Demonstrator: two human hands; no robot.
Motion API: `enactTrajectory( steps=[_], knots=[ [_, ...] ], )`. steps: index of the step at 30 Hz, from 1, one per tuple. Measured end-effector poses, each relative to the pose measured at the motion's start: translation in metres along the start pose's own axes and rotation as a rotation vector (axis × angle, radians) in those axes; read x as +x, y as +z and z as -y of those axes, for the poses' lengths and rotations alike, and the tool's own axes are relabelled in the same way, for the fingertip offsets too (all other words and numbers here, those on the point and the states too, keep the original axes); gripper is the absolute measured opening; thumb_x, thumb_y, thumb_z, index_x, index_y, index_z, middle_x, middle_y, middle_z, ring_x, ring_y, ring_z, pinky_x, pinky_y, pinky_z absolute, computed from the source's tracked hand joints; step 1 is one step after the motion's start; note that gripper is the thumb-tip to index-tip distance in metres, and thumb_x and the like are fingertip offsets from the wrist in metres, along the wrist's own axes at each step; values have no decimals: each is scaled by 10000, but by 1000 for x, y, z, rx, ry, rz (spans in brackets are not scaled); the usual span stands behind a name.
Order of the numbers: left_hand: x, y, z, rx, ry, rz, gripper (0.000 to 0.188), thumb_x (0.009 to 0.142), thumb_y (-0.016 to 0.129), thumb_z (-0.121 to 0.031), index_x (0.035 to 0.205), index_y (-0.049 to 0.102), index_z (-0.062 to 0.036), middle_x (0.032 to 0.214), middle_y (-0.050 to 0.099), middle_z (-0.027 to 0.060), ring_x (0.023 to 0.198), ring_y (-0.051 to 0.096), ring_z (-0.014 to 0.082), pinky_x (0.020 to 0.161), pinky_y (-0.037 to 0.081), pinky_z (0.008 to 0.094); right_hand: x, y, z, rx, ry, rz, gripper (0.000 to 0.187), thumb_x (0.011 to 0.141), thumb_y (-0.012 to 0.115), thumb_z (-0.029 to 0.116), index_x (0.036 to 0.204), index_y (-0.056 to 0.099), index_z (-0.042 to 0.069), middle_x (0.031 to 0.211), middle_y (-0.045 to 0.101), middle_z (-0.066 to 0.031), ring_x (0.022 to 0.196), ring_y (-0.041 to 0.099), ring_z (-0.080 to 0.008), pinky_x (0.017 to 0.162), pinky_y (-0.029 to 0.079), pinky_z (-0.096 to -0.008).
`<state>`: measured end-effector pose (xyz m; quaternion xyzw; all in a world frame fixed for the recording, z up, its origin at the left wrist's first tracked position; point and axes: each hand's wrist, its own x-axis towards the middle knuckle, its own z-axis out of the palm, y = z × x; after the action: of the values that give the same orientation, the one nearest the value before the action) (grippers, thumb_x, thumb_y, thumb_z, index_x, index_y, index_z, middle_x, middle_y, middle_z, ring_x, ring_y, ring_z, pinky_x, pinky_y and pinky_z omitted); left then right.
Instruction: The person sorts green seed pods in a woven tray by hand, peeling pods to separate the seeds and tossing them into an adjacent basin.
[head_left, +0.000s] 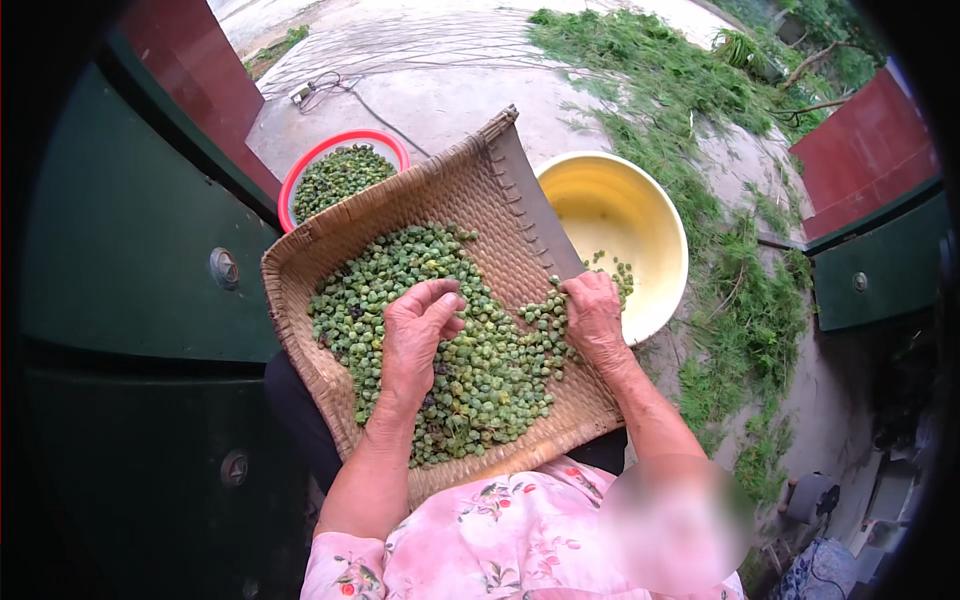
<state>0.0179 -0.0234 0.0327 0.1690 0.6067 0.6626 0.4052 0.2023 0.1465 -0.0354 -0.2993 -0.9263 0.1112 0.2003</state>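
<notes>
A woven winnowing basket (490, 215) rests tilted across my lap, heaped with small round green berries (400, 265), a few yellowish or dark. Above the middle of the heap, my left hand (420, 325) has its thumb and fingers drawn together in a pinch. Whatever may be between those fingertips is too small to make out. My right hand (593, 312) is at the basket's right side, by its flat grey lip (540, 205). Its fingers curl down beside a trail of berries, and the fingertips are partly hidden. Beyond that lip stands a yellow basin (655, 225) with some loose berries inside.
A red-rimmed bowl (400, 150) full of green berries sits at the far left. Dark green door panels (130, 230) stand close on my left. Feathery cut greenery (740, 330) litters the concrete on the right. A cable (385, 120) runs over the ground behind the basket.
</notes>
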Motion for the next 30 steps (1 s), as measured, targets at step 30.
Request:
enactTrajectory(
  steps=[30],
  knots=[
    [0,3,1,8,-9,23,202,883,598,-98,1059,627,-3,838,654,32,640,575,73,585,471,218,-12,-10,-24,184,70,-112,215,734,669,42,947,648,44,1019,598,-148,1017,540,-314,891,429,-400]
  ],
)
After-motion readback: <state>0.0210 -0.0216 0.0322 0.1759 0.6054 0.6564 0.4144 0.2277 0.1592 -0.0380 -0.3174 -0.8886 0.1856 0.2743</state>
